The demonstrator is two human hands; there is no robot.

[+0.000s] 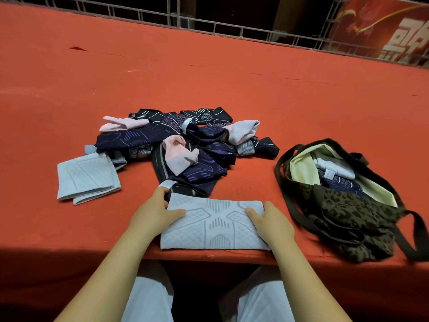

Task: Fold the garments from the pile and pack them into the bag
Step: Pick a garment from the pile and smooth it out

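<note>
left hand [155, 211] and right hand [270, 220] grasping ends of pale folded cloth [214, 225] at surface [209, 73] edge, so fold stays neat. pile [176, 140] behind. bag [343, 198] lies open at right, ready for packing.

Event stage: red carpeted platform [209, 73], metal truss [209, 24], banner [383, 31].

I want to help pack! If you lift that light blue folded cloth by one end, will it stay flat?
Probably not. The light blue folded garment looks thin and soft, so it would likely droop and unfold. It seems light too.
</note>
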